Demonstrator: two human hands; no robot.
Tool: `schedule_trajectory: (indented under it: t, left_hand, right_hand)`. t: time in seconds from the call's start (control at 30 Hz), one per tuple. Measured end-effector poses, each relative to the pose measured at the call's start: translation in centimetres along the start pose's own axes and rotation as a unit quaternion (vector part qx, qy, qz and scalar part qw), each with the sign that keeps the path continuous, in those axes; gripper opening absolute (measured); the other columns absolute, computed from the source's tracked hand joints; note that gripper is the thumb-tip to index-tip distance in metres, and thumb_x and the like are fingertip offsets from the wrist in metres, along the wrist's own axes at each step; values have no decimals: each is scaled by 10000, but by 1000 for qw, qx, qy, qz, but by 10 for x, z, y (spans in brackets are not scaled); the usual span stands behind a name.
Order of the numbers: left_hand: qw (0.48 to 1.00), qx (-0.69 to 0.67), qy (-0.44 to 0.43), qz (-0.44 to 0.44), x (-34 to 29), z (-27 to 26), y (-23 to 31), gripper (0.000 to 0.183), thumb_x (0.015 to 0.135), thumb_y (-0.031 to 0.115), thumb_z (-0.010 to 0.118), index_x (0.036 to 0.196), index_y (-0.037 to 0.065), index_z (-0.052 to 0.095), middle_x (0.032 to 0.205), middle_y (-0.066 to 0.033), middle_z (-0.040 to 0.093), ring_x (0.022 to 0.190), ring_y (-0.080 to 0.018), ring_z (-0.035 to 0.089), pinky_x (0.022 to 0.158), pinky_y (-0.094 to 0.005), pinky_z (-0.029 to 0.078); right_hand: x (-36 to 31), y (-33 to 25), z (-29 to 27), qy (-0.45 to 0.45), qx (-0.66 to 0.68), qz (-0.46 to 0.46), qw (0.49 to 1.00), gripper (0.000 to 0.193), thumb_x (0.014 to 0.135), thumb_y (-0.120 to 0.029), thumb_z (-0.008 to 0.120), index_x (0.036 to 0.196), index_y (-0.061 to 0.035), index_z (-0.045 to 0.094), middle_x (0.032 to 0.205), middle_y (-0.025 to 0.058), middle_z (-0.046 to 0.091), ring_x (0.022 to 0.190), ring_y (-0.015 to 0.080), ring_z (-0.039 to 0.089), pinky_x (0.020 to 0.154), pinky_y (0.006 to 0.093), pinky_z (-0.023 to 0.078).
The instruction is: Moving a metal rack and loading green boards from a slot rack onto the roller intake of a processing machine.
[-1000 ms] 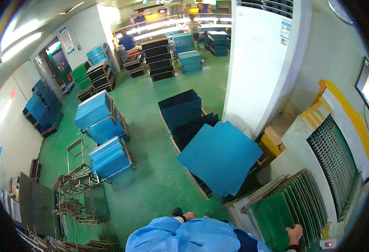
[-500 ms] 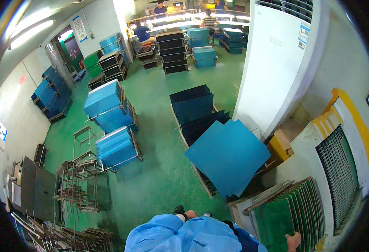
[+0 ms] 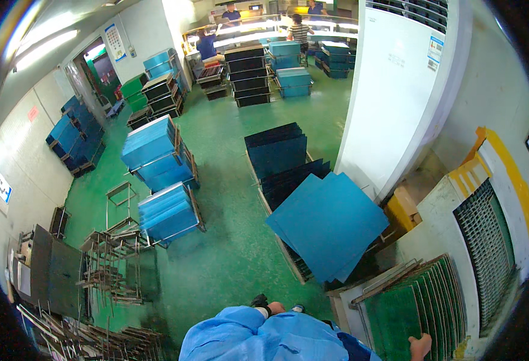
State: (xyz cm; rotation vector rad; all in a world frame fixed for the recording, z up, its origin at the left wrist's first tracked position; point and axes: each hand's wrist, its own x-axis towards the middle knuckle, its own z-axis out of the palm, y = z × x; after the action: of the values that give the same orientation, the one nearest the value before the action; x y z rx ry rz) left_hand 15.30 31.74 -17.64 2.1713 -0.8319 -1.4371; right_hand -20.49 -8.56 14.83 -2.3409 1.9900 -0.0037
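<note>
In the head view, the right hand (image 3: pixel 420 347) is low at the right, by the right edge of the nearest green board (image 3: pixel 391 319). Its fingers are bent at that edge and seem to touch it; I cannot tell whether they are closed on it. The board stands at the front of a row of upright green boards (image 3: pixel 444 295) with brownish rims, just left of a wall with a grille (image 3: pixel 487 253).

The left hand (image 3: pixel 276 308) is at the front of the person's blue coat (image 3: pixel 264 337), well apart from the boards, a dark band around its wrist. Its fingers are mostly hidden, so I cannot tell whether they hold anything. A shoe (image 3: pixel 298 308) shows just beside it.

Ahead of the hands, blue sheets (image 3: pixel 330 222) lie fanned, one over another, on a floor rack that also holds dark upright sheets (image 3: pixel 276 153). Beyond them stands a tall white cabinet (image 3: pixel 391 102), with a yellow box (image 3: pixel 401 212) near its foot.

Across the green floor (image 3: pixel 234 240), two blue stacks (image 3: pixel 150 144) stand to the left, with metal frames (image 3: pixel 115 265) nearer. At the far end, people work along a brightly lit tabletop (image 3: pixel 249 41).
</note>
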Motion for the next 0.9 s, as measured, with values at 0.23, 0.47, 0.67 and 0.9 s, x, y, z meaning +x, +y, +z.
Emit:
schedule_trajectory:
  t: [0.23,0.47,0.67,0.9]
  left_hand:
    - [1000,16,13,-11,-8,-5,11,450,675,469,519,847,76,652,881,-176,613,834,-334,578,744,-406,449]
    - [999,-1,33,-16,9,4,-15,441,660,460,545,859,83,656,890,-166,617,834,-325,584,746,-393,454]
    - [998,34,40,21,20,8,-29,420,676,451,534,847,89,658,889,-166,617,833,-327,583,737,-392,456]
    - [990,40,62,124,17,15,-49,473,707,503,512,821,63,643,864,-168,616,832,-330,579,737,-398,450]
  right_hand:
    - [3,0,-6,-55,46,16,997,495,478,-153,765,900,35,586,922,203,569,899,343,541,779,398,435]
    - [3,5,3,-1,13,-20,1000,463,472,-137,753,882,20,605,870,195,583,853,346,558,733,390,441]
    - [6,-3,-12,-93,54,-3,994,451,479,-121,733,876,46,599,874,213,580,857,353,552,729,393,435]
    - [4,-6,-14,-48,70,-60,995,450,485,-125,735,882,43,602,866,215,588,812,363,557,710,404,441]
